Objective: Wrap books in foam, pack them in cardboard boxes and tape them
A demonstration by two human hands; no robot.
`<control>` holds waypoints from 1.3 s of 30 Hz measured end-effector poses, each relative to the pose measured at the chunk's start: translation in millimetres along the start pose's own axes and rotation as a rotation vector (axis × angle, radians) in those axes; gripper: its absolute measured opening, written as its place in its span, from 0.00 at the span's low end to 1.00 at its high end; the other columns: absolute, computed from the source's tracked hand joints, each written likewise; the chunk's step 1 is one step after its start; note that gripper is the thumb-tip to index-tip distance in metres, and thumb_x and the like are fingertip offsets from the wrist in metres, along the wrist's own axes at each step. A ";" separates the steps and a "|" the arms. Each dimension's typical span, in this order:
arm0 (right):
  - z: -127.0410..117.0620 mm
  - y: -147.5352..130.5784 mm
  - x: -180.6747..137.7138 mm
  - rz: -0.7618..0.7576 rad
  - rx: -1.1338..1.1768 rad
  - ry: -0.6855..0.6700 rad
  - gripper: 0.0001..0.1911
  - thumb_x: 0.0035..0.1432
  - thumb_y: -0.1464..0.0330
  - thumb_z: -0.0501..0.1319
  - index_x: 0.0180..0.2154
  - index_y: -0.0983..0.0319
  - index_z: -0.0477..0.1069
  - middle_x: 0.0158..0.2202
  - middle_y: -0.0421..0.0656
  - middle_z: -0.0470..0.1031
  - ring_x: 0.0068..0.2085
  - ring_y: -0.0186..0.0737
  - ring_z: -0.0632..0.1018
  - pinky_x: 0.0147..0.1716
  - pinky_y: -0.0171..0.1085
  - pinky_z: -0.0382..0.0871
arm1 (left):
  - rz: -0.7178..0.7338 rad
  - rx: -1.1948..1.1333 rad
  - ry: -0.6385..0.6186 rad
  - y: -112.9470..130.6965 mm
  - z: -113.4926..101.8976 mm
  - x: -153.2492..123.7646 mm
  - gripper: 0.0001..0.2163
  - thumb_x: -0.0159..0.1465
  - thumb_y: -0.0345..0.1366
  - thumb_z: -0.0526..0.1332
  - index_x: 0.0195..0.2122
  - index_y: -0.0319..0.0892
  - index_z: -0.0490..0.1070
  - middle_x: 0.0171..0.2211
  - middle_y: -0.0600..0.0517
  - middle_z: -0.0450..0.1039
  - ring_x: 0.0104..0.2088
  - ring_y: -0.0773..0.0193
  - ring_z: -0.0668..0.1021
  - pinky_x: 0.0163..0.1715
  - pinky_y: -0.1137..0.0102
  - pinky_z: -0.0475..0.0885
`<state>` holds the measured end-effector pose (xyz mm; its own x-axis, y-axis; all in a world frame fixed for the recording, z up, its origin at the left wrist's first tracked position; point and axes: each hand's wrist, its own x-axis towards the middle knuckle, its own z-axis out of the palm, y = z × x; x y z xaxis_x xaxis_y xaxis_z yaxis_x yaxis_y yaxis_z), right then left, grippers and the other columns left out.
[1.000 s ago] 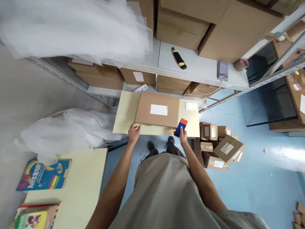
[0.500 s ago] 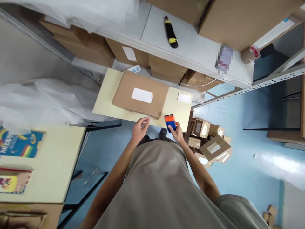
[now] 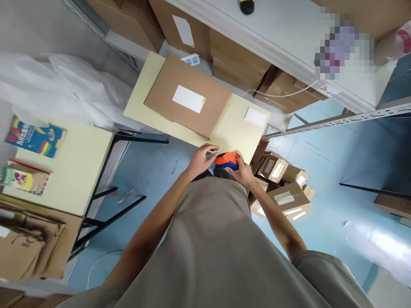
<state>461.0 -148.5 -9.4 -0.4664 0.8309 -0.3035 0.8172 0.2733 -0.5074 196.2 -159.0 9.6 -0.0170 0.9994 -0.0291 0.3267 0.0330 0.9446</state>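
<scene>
My right hand point(image 3: 243, 173) is wrapped around an orange-and-blue tape dispenser point(image 3: 227, 160), with a yellowish ring, seemingly a tape roll, showing at its far side. The dispenser is held in front of my waist, at the near edge of the pale yellow table point(image 3: 237, 128). Just to its left is my left hand point(image 3: 202, 159), thumb and fingers apart, fingertips close to the dispenser's front end; whether they touch it I cannot tell. Beyond both hands lies a closed brown carton point(image 3: 199, 87) with a white label point(image 3: 189, 99) on top.
A white card point(image 3: 255, 116) lies on the table's right part. Shelving point(image 3: 279, 42) with cartons stands behind. Several boxes point(image 3: 285, 184) are piled on the floor at right. At left, another table point(image 3: 80, 171) holds colourful packages point(image 3: 38, 139). A white cable point(image 3: 276, 94) hangs off the shelf.
My right hand has turned the dispenser sideways, its front now toward my left hand. My left hand has come right, closer to it. The camera view has shifted, leaving the carton higher in the picture.
</scene>
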 end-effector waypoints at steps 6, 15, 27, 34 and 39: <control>-2.0 -15.1 5.3 -0.086 -0.089 -0.130 0.31 0.77 0.45 0.63 0.64 0.63 0.65 0.50 0.56 0.86 0.50 0.58 0.88 0.48 0.46 0.79 | 0.009 0.069 0.028 -5.1 -9.5 -10.8 0.07 0.75 0.42 0.66 0.43 0.45 0.81 0.43 0.47 0.85 0.43 0.57 0.86 0.49 0.62 0.83; -3.7 -39.8 23.7 -0.083 -0.225 -0.236 0.34 0.79 0.47 0.63 0.70 0.65 0.62 0.57 0.60 0.85 0.56 0.59 0.87 0.55 0.47 0.77 | -0.086 -0.015 0.084 -42.2 -23.9 -24.1 0.11 0.72 0.47 0.68 0.41 0.46 0.82 0.41 0.48 0.86 0.41 0.56 0.85 0.48 0.61 0.83; 0.4 -49.8 40.5 -0.031 -0.349 -0.290 0.39 0.78 0.44 0.61 0.74 0.64 0.61 0.58 0.59 0.86 0.56 0.64 0.87 0.56 0.48 0.76 | -0.186 -0.117 0.126 -109.7 -12.8 -17.4 0.11 0.68 0.47 0.71 0.37 0.46 0.83 0.40 0.47 0.88 0.42 0.53 0.86 0.52 0.59 0.83; -26.0 -10.6 29.2 0.087 -0.460 -0.244 0.38 0.79 0.45 0.60 0.75 0.65 0.61 0.60 0.60 0.84 0.58 0.65 0.87 0.54 0.48 0.77 | -0.211 -0.100 0.373 -148.4 -44.9 -6.1 0.11 0.69 0.45 0.70 0.39 0.43 0.82 0.43 0.46 0.87 0.44 0.56 0.85 0.51 0.64 0.80; -26.1 -0.4 37.8 0.149 -0.538 -0.175 0.40 0.80 0.45 0.57 0.75 0.68 0.58 0.58 0.64 0.84 0.58 0.68 0.86 0.55 0.51 0.78 | -0.169 -0.068 0.430 -155.3 -42.8 11.9 0.09 0.70 0.43 0.68 0.41 0.43 0.82 0.44 0.46 0.87 0.45 0.56 0.84 0.49 0.66 0.79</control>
<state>451.9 -104.6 0.4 -0.3450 0.7991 -0.4924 0.9139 0.4055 0.0177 104.9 -152.5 -123.4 -0.4600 0.8859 -0.0599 0.2227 0.1804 0.9580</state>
